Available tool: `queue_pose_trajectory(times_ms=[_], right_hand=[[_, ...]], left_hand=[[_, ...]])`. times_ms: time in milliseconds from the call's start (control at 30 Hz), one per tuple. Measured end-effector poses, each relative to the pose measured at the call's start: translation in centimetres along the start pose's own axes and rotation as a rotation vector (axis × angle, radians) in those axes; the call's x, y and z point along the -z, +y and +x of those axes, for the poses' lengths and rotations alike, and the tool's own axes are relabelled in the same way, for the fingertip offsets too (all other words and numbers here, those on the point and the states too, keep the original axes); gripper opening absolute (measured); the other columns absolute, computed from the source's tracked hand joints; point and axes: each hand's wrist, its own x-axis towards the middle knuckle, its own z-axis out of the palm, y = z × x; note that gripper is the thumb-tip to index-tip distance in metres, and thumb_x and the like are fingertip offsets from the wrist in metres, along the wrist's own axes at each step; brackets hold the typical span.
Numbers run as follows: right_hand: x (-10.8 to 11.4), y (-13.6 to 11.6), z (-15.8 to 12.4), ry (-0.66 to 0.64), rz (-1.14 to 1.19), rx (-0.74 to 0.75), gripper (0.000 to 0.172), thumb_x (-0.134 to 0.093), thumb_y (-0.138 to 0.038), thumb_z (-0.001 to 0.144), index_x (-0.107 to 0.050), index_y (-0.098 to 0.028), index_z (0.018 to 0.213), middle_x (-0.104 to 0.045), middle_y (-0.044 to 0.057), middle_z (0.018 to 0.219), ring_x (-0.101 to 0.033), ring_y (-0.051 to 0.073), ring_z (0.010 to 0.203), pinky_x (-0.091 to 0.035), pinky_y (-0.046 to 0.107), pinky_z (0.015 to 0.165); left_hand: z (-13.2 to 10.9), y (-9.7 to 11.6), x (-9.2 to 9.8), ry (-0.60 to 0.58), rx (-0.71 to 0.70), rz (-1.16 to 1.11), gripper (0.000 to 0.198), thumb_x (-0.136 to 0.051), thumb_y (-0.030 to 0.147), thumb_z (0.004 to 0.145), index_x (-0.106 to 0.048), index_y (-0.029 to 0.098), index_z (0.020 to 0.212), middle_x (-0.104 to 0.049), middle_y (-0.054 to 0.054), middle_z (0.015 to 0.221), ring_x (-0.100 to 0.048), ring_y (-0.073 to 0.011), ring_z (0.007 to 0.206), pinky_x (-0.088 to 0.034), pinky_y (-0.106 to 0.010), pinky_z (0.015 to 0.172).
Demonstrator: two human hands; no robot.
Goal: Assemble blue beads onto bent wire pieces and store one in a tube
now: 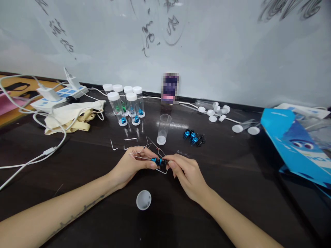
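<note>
Both hands meet over the dark table. My left hand [131, 165] is closed in a pinch on a thin bent wire [160, 151] that carries a small blue and black part [158, 161]. My right hand [184, 172] is closed too, its fingertips pinching that same blue part from the right. Just beyond the hands an open clear tube [163, 129] stands on the table. A white cap [143, 200] lies upturned near my wrists. A few more blue parts [193, 137] sit in a loose group to the right of the tube.
Several capped tubes [126, 103] with blue and green parts stand at the back. Loose bent wires [121, 143] lie left of the hands. White caps [216, 112] and tubes are scattered back right, a blue bag [297, 148] far right. Cables, power strip [60, 94] and cloth bag [72, 115] occupy the left.
</note>
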Motion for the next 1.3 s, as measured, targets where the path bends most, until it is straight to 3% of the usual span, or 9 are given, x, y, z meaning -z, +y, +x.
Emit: queue_pose_trajectory(times_ms=[533,1033,1167,1300], right_hand=[[0.0,0.0,-0.06,0.047,0.002,-0.014,0.03,-0.038,-0.028,0.102,-0.065,-0.018,0.109,-0.069,0.005,0.085,-0.064,0.015,0.072,-0.047,0.027,0.065],[0.04,-0.27,0.2,-0.017,-0.017,-0.049,0.031,-0.038,-0.031,0.102,-0.065,-0.018,0.097,-0.064,0.003,0.077,-0.058,0.014,0.063,-0.043,0.026,0.061],[0.11,-0.45,0.37,-0.059,-0.053,-0.044,0.025,-0.046,-0.03,0.1,-0.064,-0.018,0.087,-0.061,0.001,0.072,-0.056,0.014,0.063,-0.041,0.025,0.06],[-0.05,-0.33,0.26,-0.016,-0.053,-0.004,0.011,-0.055,-0.028,0.096,-0.063,-0.02,0.097,-0.063,0.001,0.078,-0.057,0.013,0.064,-0.041,0.024,0.061]], left_hand=[[0.06,-0.05,0.02,0.001,-0.006,0.005,0.019,-0.086,0.01,0.061,-0.077,0.016,0.077,-0.077,-0.002,0.073,-0.069,-0.0132,0.068,-0.054,-0.023,0.071],[-0.04,0.0,0.02,-0.003,-0.003,0.019,0.02,-0.086,0.011,0.059,-0.076,0.015,0.076,-0.077,-0.003,0.072,-0.07,-0.0155,0.067,-0.056,-0.026,0.071],[-0.12,-0.11,0.12,-0.025,-0.002,0.035,0.021,-0.086,0.01,0.06,-0.076,0.016,0.076,-0.077,-0.002,0.073,-0.07,-0.0143,0.068,-0.055,-0.023,0.069],[-0.12,-0.12,0.12,-0.024,-0.007,0.034,0.02,-0.085,0.01,0.061,-0.076,0.016,0.077,-0.077,-0.002,0.073,-0.069,-0.0141,0.068,-0.054,-0.024,0.07]])
